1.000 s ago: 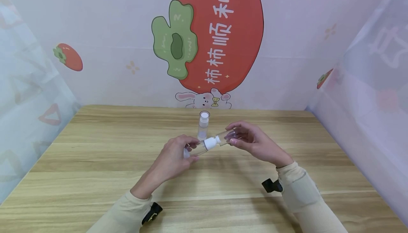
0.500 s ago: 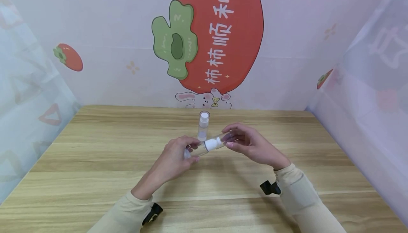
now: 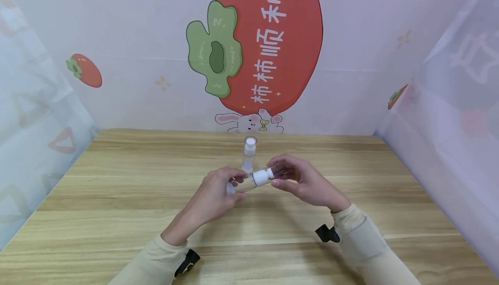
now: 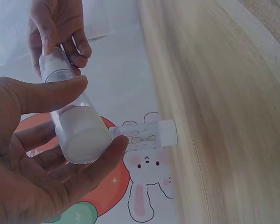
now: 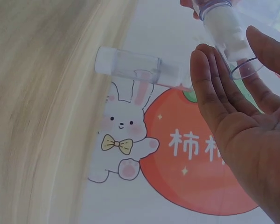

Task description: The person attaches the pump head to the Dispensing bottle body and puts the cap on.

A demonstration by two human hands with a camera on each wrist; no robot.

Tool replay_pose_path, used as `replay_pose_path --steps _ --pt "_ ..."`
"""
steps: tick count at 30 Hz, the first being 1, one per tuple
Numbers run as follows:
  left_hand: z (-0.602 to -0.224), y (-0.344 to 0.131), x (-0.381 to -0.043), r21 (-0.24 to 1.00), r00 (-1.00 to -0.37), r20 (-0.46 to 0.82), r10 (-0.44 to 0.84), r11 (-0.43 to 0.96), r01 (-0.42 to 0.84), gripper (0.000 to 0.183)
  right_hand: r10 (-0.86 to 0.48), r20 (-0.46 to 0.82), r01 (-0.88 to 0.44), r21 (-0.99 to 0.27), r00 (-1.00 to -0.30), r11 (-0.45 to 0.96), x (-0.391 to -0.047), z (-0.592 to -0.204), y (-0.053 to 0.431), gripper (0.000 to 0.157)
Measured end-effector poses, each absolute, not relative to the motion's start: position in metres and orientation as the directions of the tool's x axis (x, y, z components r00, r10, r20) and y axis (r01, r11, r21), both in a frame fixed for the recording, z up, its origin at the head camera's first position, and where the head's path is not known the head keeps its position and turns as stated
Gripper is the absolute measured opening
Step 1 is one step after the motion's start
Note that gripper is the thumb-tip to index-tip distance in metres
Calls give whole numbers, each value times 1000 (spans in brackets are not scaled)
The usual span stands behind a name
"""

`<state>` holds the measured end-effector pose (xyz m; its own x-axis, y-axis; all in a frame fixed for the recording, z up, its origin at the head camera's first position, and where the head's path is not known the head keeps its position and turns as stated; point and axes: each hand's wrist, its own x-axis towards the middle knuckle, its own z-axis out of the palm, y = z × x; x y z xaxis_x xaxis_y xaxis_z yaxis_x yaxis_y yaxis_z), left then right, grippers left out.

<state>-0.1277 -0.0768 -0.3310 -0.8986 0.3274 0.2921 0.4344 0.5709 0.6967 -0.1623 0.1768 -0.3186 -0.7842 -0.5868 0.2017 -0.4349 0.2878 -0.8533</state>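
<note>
My left hand [image 3: 216,187] grips the lower end of a small clear spray or pump bottle [image 3: 244,185], thumb and fingers round its white base [image 4: 86,140]. The bottle lies tilted in the air, its white collar [image 3: 260,177] towards the right. Over that white top sits a clear cap [image 5: 234,53], held by my right hand [image 3: 302,184] between thumb and fingers. The cap's far rim shows in the right wrist view. Just behind the held bottle, a second bottle of the same kind [image 3: 248,155] stands upright with a clear cap on.
The wooden table [image 3: 136,215] runs back to a wall sheet printed with a big red persimmon [image 3: 284,55] and a rabbit [image 3: 249,123]. Pale sheets hang at left and right. Black camera mounts [image 3: 327,233] sit at both wrists.
My right hand has moved left and slightly down, sliding the clear cap further over the bottle's white top. The left hand and the standing bottle have stayed nearly still.
</note>
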Motion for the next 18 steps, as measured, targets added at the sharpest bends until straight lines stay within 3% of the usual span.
replay_pose_path --steps 18 --pt "-332 -75 -128 648 -872 309 380 588 485 35 -612 197 -476 -814 -766 332 -159 -320 174 33"
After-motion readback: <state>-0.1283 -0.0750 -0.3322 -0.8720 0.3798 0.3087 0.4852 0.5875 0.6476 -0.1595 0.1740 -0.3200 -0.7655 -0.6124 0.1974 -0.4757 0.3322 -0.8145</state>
